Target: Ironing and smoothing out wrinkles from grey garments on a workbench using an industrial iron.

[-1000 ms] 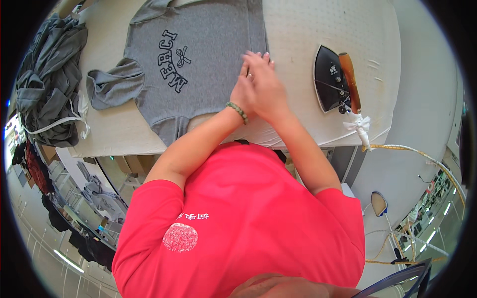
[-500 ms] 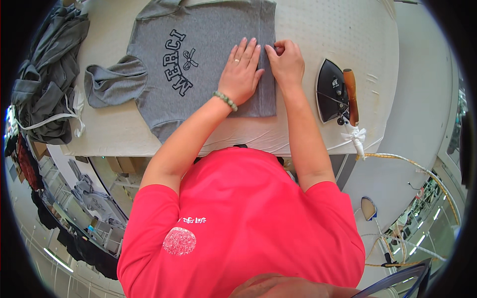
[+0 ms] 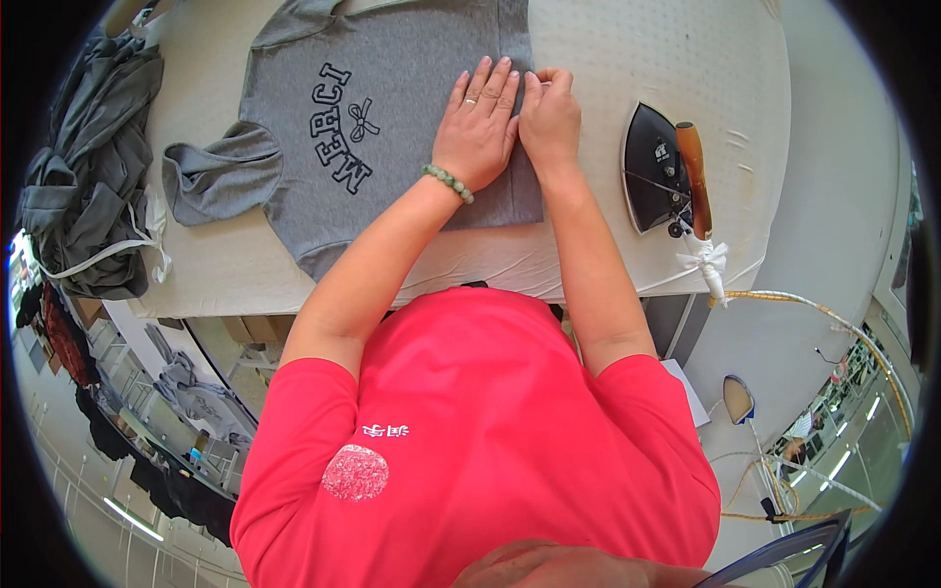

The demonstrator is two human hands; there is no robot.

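A grey sweatshirt [image 3: 412,98] with dark outlined lettering and a bow motif lies spread on a padded, cloth-covered table. My left hand [image 3: 476,132] rests flat on it near the hem band, fingers stretched out and close together. Just to the right, my right hand [image 3: 551,122] has thumb and bent fingers closed on the hem's edge, its thumb side touching the left hand. The pinched bit of fabric is mostly covered by my fingers. One sleeve [image 3: 221,171] extends left, bunched in folds.
A black iron [image 3: 652,167] with a wooden handle [image 3: 692,176] sits right of my right hand, its hose [image 3: 823,309] running off the table edge. At left lies a heaped pile of grey garments [image 3: 93,157] with a white strip. The table [image 3: 637,49] ends close to my body.
My right hand has shifted left, up against my left hand, and the hem edge beside it is drawn slightly inward. The left hand stays flat on the sweatshirt.
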